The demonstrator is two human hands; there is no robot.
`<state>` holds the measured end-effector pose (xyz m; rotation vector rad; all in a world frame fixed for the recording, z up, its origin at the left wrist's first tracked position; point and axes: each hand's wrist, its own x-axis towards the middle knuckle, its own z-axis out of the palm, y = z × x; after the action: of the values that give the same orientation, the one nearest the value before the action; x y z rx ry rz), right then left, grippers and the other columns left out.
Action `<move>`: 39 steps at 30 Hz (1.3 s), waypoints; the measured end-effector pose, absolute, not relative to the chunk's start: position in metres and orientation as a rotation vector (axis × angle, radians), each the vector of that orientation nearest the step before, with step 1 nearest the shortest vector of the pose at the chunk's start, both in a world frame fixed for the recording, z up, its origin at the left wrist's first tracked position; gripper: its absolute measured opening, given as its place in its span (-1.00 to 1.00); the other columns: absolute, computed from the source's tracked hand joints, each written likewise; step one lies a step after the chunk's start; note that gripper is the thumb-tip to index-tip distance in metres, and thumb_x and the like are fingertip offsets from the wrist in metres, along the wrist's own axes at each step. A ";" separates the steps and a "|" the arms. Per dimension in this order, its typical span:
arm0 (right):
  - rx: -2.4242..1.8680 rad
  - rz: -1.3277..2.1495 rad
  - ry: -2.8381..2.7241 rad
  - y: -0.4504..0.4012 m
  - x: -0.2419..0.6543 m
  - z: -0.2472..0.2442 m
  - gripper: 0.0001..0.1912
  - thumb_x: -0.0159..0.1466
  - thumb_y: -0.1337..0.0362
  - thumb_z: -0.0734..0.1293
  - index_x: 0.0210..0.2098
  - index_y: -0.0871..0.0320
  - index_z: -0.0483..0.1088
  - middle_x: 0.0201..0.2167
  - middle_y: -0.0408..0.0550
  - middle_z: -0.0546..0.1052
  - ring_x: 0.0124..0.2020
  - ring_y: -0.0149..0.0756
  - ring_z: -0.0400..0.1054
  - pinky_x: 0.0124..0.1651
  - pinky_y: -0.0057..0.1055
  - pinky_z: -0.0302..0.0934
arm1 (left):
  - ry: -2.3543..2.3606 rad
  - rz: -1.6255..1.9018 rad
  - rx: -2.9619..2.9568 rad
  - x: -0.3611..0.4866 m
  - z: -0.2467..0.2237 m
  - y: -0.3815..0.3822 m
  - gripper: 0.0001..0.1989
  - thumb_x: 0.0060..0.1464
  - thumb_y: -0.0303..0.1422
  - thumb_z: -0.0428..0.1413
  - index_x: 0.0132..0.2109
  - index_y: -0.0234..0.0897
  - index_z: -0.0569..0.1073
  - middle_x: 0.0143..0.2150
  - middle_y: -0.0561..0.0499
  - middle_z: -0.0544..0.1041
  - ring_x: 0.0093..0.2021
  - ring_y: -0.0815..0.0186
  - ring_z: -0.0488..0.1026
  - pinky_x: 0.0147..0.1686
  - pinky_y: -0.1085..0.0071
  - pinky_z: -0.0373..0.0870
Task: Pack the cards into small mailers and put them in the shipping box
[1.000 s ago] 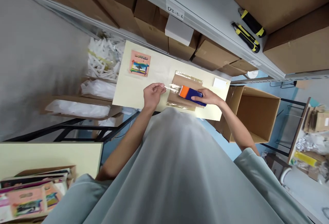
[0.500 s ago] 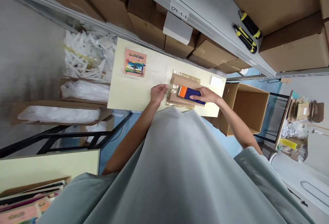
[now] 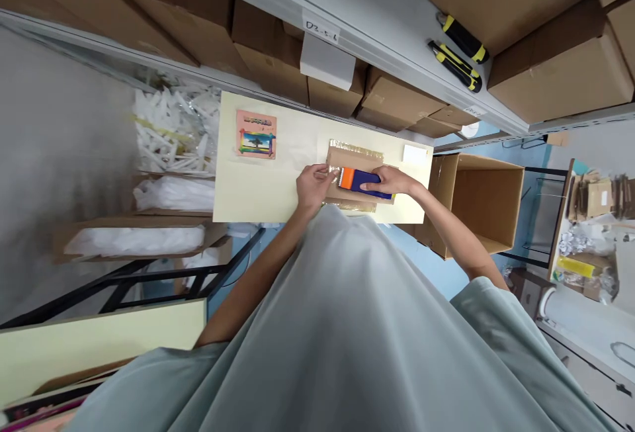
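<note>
A flat cardboard piece [image 3: 360, 159] lies on the pale tabletop [image 3: 282, 200], with shiny clear packing tape [image 3: 357, 147] sticking out past its long edges. My right hand [image 3: 391, 180] is wrapped around a dark blue and orange tape dispenser [image 3: 364, 182], held over the cardboard with its toothed orange end towards the left. At the cardboard's left edge, my left hand [image 3: 315, 186] has its fingers pinched together on the tape, close to the dispenser's toothed end. Exactly how much tape is between those fingertips is hidden.
A pink picture packet [image 3: 256, 134] lies at the table's left end, a white label [image 3: 414, 154] at its right. Cardboard boxes [image 3: 397, 98] line the back under a shelf holding two utility knives [image 3: 456, 65]. An open carton [image 3: 483, 200] stands at right.
My left hand has moved right and onto the tape at the cardboard's left edge. The dispenser in my right hand has shifted slightly left. The whole view has tilted a little.
</note>
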<state>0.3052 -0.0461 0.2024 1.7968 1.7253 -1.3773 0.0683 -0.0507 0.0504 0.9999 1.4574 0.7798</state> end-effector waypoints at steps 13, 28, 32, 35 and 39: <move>1.674 -1.361 1.738 -0.053 0.335 0.214 -0.40 0.40 -0.28 0.45 -0.39 0.16 0.51 -0.44 0.01 0.59 -0.42 -0.21 0.43 -0.31 -0.30 0.20 | 1.649 0.801 0.978 0.090 0.073 -0.057 -0.88 0.07 -0.40 0.38 -0.21 -0.29 0.74 -0.22 -0.02 0.59 -0.16 0.21 0.60 0.07 0.21 0.65; 1.791 -1.920 1.270 -0.140 0.543 0.224 -0.31 0.06 -0.41 0.61 -0.42 0.13 0.57 -0.50 0.01 0.66 -0.49 -0.20 0.54 -0.36 -0.30 0.35 | 1.790 0.803 1.080 0.096 0.046 -0.057 -0.83 0.10 -0.49 0.41 -0.13 -0.39 0.71 -0.24 0.06 0.56 -0.16 0.28 0.57 0.24 0.13 0.58; 1.790 -1.621 1.403 -0.133 0.532 0.192 -0.37 0.22 -0.34 0.56 -0.49 0.14 0.56 -0.49 0.03 0.67 -0.45 -0.17 0.55 -0.30 -0.29 0.33 | 1.812 0.803 1.069 0.098 0.047 -0.055 -0.85 0.09 -0.53 0.41 -0.15 -0.38 0.70 -0.28 0.09 0.56 -0.17 0.28 0.56 0.22 0.13 0.60; 1.786 -1.347 1.463 -0.128 0.514 0.178 -0.47 0.36 -0.19 0.52 -0.38 0.18 0.61 -0.36 0.16 0.72 -0.31 -0.03 0.62 -0.22 -0.25 0.32 | 1.828 0.788 1.078 0.099 0.048 -0.054 -0.87 0.10 -0.54 0.40 -0.18 -0.38 0.69 -0.29 0.09 0.56 -0.18 0.29 0.56 0.24 0.12 0.58; 1.838 -1.084 1.509 -0.126 0.483 0.169 -0.55 0.42 -0.06 0.49 -0.02 0.25 0.64 -0.07 0.31 0.73 -0.04 0.13 0.64 -0.10 -0.21 0.35 | 1.821 0.780 1.078 0.099 0.048 -0.056 -0.94 0.13 -0.54 0.40 -0.24 -0.37 0.68 -0.25 0.07 0.57 -0.18 0.30 0.56 0.28 0.10 0.55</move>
<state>0.4828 -0.1261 0.1688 1.8378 1.5089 -1.0842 0.0985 -0.0555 0.0478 1.0775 1.8207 0.7797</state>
